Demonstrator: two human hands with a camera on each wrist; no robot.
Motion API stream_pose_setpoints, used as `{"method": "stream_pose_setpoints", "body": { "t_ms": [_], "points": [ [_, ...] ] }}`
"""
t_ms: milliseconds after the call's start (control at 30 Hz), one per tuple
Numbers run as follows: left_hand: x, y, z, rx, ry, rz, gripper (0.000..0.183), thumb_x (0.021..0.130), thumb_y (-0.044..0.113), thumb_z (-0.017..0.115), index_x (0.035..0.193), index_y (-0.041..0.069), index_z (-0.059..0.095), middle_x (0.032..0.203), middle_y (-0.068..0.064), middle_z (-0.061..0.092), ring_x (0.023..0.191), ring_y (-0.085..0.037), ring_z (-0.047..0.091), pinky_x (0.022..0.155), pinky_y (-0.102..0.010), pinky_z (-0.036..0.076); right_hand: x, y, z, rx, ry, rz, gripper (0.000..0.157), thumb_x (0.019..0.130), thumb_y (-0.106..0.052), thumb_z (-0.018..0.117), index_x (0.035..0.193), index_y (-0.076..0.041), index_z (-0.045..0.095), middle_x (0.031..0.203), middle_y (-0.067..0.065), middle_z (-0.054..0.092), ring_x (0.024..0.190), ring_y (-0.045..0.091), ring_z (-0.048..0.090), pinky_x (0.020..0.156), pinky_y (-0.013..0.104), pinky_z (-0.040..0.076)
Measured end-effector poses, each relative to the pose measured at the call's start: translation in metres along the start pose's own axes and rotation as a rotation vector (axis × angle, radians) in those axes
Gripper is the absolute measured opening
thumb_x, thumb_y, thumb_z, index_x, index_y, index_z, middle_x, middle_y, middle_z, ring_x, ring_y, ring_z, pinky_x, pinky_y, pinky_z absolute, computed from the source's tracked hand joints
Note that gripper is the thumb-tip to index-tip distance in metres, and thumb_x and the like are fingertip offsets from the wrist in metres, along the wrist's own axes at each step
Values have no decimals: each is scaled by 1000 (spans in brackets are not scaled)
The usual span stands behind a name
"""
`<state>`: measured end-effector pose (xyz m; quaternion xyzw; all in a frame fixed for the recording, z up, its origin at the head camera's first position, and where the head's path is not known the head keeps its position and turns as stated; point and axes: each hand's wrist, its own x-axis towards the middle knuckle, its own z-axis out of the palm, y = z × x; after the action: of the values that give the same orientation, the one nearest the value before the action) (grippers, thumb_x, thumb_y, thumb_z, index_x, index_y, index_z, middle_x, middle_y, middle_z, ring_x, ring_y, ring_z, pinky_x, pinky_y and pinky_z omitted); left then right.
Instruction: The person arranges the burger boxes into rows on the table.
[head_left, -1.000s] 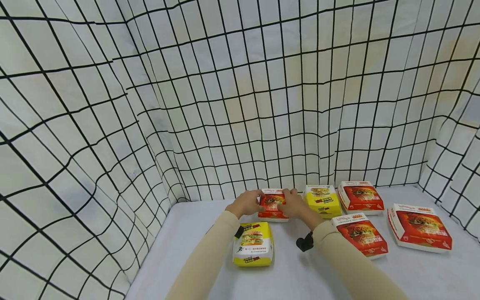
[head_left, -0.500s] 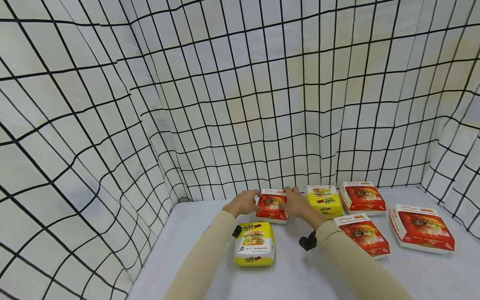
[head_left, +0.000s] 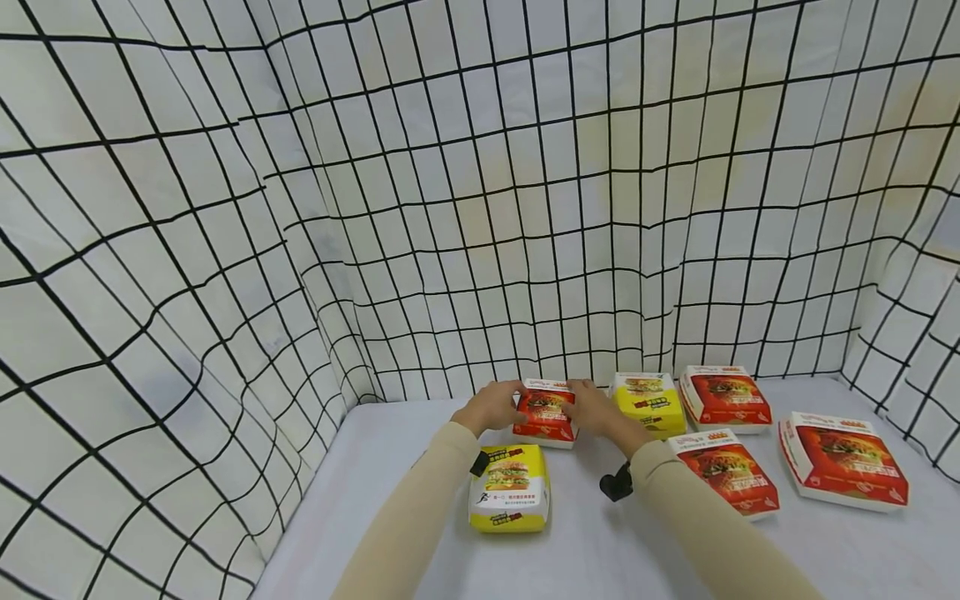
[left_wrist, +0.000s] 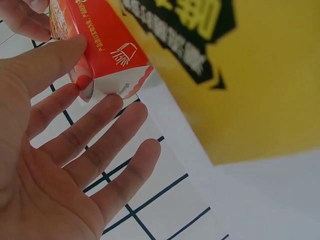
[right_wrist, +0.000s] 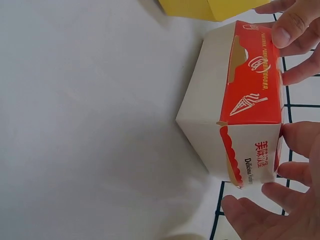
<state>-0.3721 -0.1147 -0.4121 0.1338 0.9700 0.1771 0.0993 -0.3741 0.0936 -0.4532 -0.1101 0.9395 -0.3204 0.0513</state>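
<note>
A red and white burger box [head_left: 545, 412] stands on the white table at the back, held between both hands. My left hand [head_left: 491, 408] is at its left end. In the left wrist view, the thumb [left_wrist: 62, 57] lies on the lid's edge and a fingertip meets the corner, the other fingers spread out. At the opposite end, my right hand [head_left: 596, 408] grips with fingertips [right_wrist: 300, 137] along the lid's edge and white end panel. A yellow burger box [head_left: 510, 492] lies just in front and fills much of the left wrist view.
Right of the hands stand another yellow box [head_left: 647, 406] and three red boxes, one at the back [head_left: 726, 398], one partly behind the right sleeve [head_left: 727, 471], one farther right [head_left: 843, 458]. Black netting [head_left: 465, 208] over white sheeting encloses the table [head_left: 360, 500].
The red burger box has turned slightly between the hands, and its front edge now slants a little. Both hands stay at its ends. The head view has shifted slightly.
</note>
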Motion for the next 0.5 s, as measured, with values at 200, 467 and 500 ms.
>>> {"method": "stream_pose_setpoints", "body": {
  "t_ms": [200, 467, 500],
  "points": [
    [1, -1, 0, 13, 7, -5, 48, 93, 26, 77, 138, 17, 60, 111, -7, 70, 96, -20, 64, 86, -40, 55, 1, 1, 4, 13, 18, 4, 62, 104, -27, 58, 156, -1, 35, 162, 27, 31, 144, 47, 41, 115, 62, 38],
    [0, -4, -1, 22, 20, -18, 48, 93, 24, 77, 137, 17, 61, 113, -7, 69, 98, -20, 63, 86, -41, 55, 3, 4, 10, 21, 36, 17, 65, 102, -32, 62, 154, -2, 36, 155, 27, 36, 132, 40, 50, 108, 59, 45],
    [-1, -4, -1, 22, 24, -21, 47, 93, 24, 76, 137, 17, 61, 114, -8, 69, 99, -21, 63, 87, -41, 55, 3, 5, 11, 14, 41, 19, 65, 102, -33, 62, 153, -2, 37, 153, 27, 37, 130, 39, 51, 107, 59, 46]
  ]
}}
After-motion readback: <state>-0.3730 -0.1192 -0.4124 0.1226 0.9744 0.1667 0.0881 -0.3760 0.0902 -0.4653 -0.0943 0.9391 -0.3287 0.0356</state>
